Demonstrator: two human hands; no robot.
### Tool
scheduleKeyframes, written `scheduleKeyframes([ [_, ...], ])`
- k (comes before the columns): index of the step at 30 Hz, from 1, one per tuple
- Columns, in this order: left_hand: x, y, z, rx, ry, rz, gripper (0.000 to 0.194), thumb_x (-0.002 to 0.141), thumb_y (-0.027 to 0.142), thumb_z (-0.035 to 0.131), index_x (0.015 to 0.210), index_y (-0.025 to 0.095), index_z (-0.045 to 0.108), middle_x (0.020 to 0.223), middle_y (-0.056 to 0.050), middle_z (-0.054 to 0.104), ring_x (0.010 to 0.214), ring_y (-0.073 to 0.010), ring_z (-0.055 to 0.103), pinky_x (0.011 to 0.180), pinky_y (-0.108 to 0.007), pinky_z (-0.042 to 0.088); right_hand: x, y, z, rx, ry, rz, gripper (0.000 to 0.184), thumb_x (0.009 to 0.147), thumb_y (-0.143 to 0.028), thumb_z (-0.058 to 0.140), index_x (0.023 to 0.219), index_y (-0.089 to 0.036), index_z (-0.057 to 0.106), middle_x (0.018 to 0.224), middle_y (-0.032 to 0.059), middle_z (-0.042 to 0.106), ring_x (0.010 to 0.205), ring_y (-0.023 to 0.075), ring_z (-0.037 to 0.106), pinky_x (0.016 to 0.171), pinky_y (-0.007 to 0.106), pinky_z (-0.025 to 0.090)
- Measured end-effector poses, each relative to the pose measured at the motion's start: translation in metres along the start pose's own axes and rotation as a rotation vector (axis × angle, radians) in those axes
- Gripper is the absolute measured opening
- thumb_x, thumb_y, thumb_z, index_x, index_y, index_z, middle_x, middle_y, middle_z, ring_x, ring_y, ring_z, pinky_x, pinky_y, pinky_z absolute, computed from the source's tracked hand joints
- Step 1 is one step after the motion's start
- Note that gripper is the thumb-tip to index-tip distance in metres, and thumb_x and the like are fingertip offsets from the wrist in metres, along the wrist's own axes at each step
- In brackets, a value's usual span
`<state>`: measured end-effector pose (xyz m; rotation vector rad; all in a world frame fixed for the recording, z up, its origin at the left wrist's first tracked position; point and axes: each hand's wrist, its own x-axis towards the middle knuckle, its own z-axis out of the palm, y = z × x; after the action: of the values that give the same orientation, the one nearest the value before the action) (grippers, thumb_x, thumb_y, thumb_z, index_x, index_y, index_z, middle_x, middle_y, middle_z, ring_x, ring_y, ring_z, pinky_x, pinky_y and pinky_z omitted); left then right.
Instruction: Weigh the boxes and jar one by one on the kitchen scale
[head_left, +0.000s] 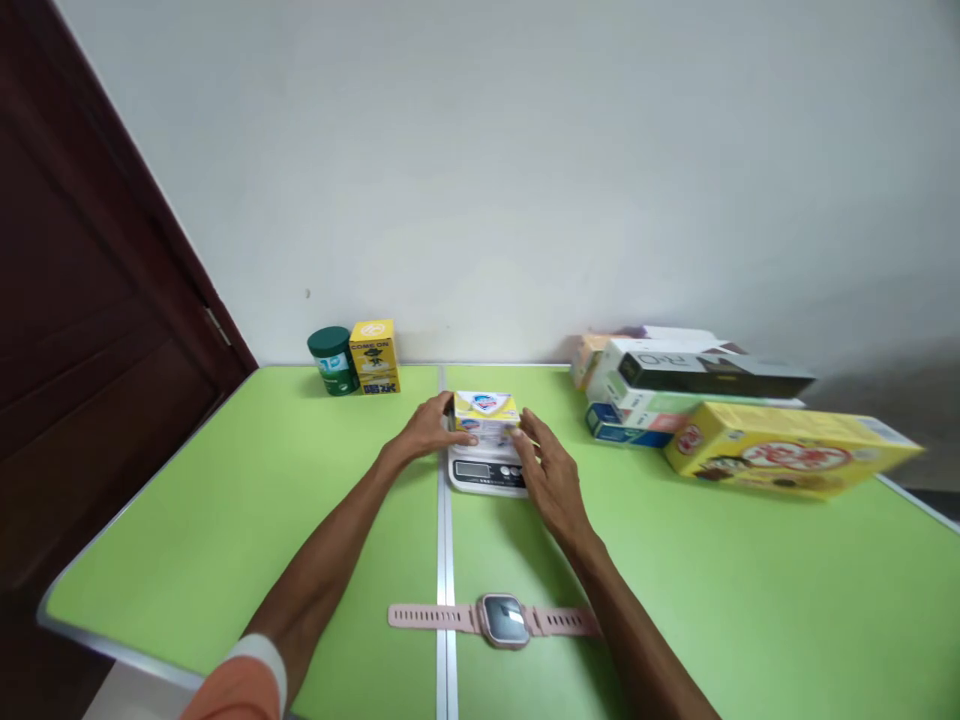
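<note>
the left hand point(429, 428) i'm guiding is curled about the left end of the small box point(486, 418), thumb across its front; the right hand point(551, 475) is half open at the other end, and i can't tell whether its fingertips press or merely hover. the box is upright over the plate of the scale point(487, 478), so i judge the step in hand to be setting it there; the next move calls for spreading both hands evenly, without nudging it. nearer me, the watch point(504, 620) lies partly behind the right forearm, so i'd withdraw high. left of the scale the table point(225, 480) is open to its edge; the back edge meets the wall point(480, 180), and the stacked boxes point(690, 372) limit room on the right.
</note>
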<state>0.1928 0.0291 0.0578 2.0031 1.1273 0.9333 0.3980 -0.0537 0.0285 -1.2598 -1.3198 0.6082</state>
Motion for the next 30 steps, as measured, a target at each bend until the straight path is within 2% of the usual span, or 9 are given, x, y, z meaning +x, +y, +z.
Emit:
scheduleKeyframes([
  [2,0.004,-0.001,-0.001,-0.003,-0.034,-0.004,0.06,0.06,0.042,0.094,0.111,0.019,0.071,0.106,-0.006,0.075,0.093,-0.024,0.068,0.085,-0.035,0.056,0.0,-0.002,0.005,-0.021,-0.049,0.006,0.064,0.096,-0.063,0.054,0.142,-0.02,0.063,0.141,0.018,0.068,0.114,0.0335,0.072,0.097,0.052,0.06],
  [5,0.001,-0.004,-0.004,-0.042,-0.025,-0.001,0.057,0.063,0.041,0.092,0.111,0.018,0.071,0.108,-0.007,0.076,0.088,-0.0223,0.069,0.075,-0.032,0.056,-0.001,-0.01,0.008,-0.047,-0.073,-0.001,0.059,0.096,-0.06,0.056,0.138,-0.02,0.065,0.133,0.0169,0.072,0.108,0.0336,0.074,0.095,0.052,0.061],
  [9,-0.019,-0.012,-0.034,-0.103,0.008,-0.009,0.058,0.065,0.039,0.091,0.116,0.018,0.072,0.115,-0.01,0.076,0.091,-0.0221,0.071,0.074,-0.03,0.057,0.0,-0.03,0.03,-0.033,-0.147,-0.046,0.053,0.096,-0.057,0.058,0.135,-0.021,0.065,0.133,0.0152,0.072,0.111,0.0325,0.074,0.098,0.052,0.06],
  [12,-0.043,-0.03,-0.075,-0.143,0.085,-0.06,0.061,0.064,0.034,0.092,0.12,0.018,0.072,0.119,-0.011,0.076,0.098,-0.0242,0.072,0.077,-0.031,0.059,0.003,-0.037,0.074,0.017,-0.225,-0.113,0.052,0.096,-0.056,0.058,0.135,-0.023,0.065,0.134,0.0152,0.071,0.114,0.0321,0.072,0.1,0.052,0.06],
  [16,-0.079,-0.072,-0.129,-0.24,0.201,-0.189,0.064,0.059,0.028,0.093,0.119,0.018,0.071,0.12,-0.011,0.077,0.103,-0.0267,0.074,0.082,-0.037,0.062,0.002,-0.026,0.158,0.123,-0.374,-0.117,0.052,0.096,-0.053,0.056,0.137,-0.021,0.063,0.134,0.0168,0.069,0.116,0.0325,0.07,0.097,0.052,0.061],
  [19,-0.096,-0.106,-0.157,-0.314,0.29,-0.274,0.065,0.053,0.028,0.094,0.113,0.016,0.071,0.115,-0.011,0.079,0.1,-0.0276,0.076,0.086,-0.041,0.063,0.001,-0.014,0.218,0.143,-0.434,-0.135,0.055,0.094,-0.051,0.057,0.141,-0.023,0.059,0.134,0.016,0.068,0.119,0.0327,0.068,0.098,0.052,0.06],
  [21,-0.098,-0.125,-0.171,-0.35,0.341,-0.292,0.07,0.052,0.03,0.094,0.116,0.015,0.07,0.117,-0.012,0.079,0.102,-0.0283,0.076,0.091,-0.044,0.062,0.002,-0.007,0.248,0.11,-0.445,-0.155,0.056,0.093,-0.048,0.059,0.144,-0.024,0.057,0.135,0.0155,0.067,0.122,0.0331,0.066,0.102,0.053,0.058],
  [25,-0.088,-0.152,-0.195,-0.379,0.366,-0.31,0.08,0.051,0.032,0.095,0.124,0.014,0.067,0.125,-0.015,0.076,0.109,-0.0309,0.074,0.1,-0.05,0.058,0.009,-0.002,0.288,0.019,-0.453,-0.169,0.062,0.091,-0.036,0.06,0.151,-0.02,0.049,0.141,0.0179,0.062,0.13,0.0353,0.06,0.111,0.056,0.049],
  [30,-0.073,-0.175,-0.213,-0.419,0.365,-0.305,0.087,0.052,0.034,0.095,0.13,0.013,0.064,0.131,-0.016,0.074,0.116,-0.0332,0.071,0.108,-0.051,0.053,0.018,0.001,0.312,-0.032,-0.462,-0.144,0.07,0.09,-0.032,0.061,0.155,-0.013,0.043,0.146,0.0215,0.058,0.136,0.0361,0.056,0.118,0.054,0.043],
])
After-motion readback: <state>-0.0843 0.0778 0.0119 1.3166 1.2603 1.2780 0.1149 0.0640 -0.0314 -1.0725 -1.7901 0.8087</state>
